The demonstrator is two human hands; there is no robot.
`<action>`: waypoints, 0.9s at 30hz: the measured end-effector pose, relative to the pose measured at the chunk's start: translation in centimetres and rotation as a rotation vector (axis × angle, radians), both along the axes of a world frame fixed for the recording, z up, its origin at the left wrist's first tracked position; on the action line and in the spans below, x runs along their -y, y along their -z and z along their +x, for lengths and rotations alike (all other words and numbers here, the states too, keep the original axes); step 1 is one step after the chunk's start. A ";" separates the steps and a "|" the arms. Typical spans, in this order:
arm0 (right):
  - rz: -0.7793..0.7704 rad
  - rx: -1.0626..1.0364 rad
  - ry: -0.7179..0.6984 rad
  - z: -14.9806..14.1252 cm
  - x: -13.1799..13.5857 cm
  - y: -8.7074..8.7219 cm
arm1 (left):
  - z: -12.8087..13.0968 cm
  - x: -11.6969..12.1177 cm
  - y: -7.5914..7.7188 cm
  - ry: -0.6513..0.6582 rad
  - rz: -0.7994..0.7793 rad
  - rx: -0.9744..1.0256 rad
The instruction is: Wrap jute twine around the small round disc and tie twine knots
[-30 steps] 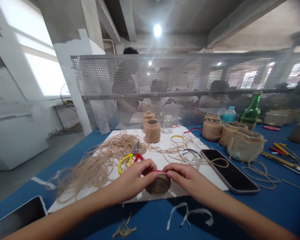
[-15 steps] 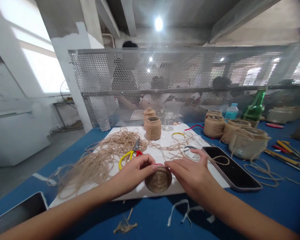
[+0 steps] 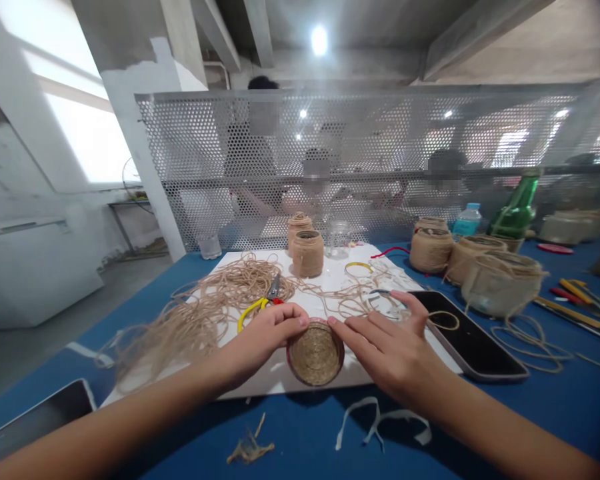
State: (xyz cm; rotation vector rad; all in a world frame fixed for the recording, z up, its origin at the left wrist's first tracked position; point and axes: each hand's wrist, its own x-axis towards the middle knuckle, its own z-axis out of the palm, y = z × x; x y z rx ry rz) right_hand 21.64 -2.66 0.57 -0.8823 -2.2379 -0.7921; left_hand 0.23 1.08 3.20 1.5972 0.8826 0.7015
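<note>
A round disc (image 3: 315,355), covered with coiled twine and showing red along its edge, stands tilted toward me over the white sheet; it looks like a jar lid. My left hand (image 3: 277,330) pinches its upper left rim between thumb and fingers. The fingers of my right hand (image 3: 385,340) are stretched out, their tips touching the upper right rim. Just behind my left hand lie scissors (image 3: 266,303) with yellow and red handles. A loose heap of twine (image 3: 230,283) spreads to the left.
Twine-wrapped jars (image 3: 308,255) and a clear glass jar (image 3: 339,240) stand at the back. More wrapped jars (image 3: 431,250), a green bottle (image 3: 517,210) and a phone (image 3: 467,337) are at right. White strips (image 3: 380,420) lie in front. A perforated screen (image 3: 280,167) closes off the far side, people behind.
The disc has tipped up so its coiled twine face turns toward me. My right hand has gone from pinching the rim to resting outstretched fingers on it. My left hand keeps its hold.
</note>
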 end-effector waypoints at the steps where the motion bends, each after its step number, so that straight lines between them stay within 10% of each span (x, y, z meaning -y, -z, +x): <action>1: 0.001 0.004 0.000 0.0 0.1 -0.1 | 0.0 -0.1 0.1 0.000 -0.008 0.012; 27: -0.589 -0.489 -0.047 -0.8 0.2 -1.5 | 0.2 0.2 0.4 -0.035 0.276 -0.091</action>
